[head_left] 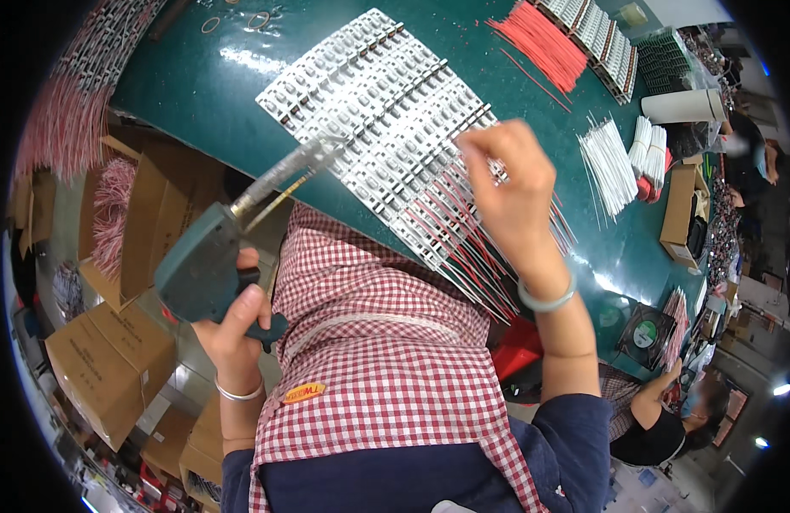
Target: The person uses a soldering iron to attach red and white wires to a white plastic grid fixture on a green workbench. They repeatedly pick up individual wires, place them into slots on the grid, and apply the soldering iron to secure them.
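Wires [468, 248] cover the near end of the boards [361, 94] on the table [198, 111]; the far rows are bare, so work looks part-done. The left hand [227, 333] grips the gun [194, 263]; the right hand [519, 179] curls over the boards, its hold unclear.

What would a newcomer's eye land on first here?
Probably the white panel on the green table, upper middle, with thin wires spilling off its lower right side, near the right hand. Next, the dark green gun-shaped tool in the left hand, its nozzle reaching toward the panel's left edge. The red-checked apron fills the lower middle.
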A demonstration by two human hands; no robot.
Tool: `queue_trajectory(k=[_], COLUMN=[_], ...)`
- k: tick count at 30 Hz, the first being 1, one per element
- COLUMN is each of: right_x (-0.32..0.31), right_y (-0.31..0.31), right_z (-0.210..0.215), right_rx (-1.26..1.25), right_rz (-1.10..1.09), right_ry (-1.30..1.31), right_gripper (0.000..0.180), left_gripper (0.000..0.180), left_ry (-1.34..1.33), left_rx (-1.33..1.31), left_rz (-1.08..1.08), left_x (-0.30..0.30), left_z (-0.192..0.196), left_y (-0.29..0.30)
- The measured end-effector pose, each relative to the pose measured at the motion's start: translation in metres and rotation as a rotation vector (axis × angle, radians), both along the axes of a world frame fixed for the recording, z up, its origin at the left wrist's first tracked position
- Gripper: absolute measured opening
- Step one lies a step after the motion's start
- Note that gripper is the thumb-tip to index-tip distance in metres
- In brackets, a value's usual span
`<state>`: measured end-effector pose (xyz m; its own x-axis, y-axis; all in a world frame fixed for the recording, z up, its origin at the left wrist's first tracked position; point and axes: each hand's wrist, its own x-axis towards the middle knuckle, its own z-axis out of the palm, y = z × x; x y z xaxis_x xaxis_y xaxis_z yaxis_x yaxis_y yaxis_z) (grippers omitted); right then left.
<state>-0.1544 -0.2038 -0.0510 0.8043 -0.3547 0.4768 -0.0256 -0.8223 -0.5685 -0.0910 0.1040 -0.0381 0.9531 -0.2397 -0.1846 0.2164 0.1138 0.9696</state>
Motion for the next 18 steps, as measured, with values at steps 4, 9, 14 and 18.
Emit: queue_trajectory(k=[4,9,14,18], right_x=[-0.027,-0.035,-0.036,-0.035], right_y=[0.052,0.080,0.086,0.089], right_z=[-0.006,-0.022,-0.032,-0.033], right_rx=[0.230,0.283,0.088,0.037], right_rz=[0.002,-0.053,-0.092,-0.100], right_ry=[0.073,0.111,0.107,0.114], right_gripper=[0.012,0.014,0.016,0.017], left_gripper=[0.050,0.046,0.027,0.026], left_ry=[-0.024,-0.140,-0.318,-0.465], left_rx=[0.140,0.331,0.519,0.505], left_rz=[-0.096,-0.263,-0.417,-0.463], left_x=[-0.021,-0.038,-0.036,-0.036], left_z=[-0.007,-0.018,-0.011,-0.018], left_y=[0.022,0.041,0.031,0.027])
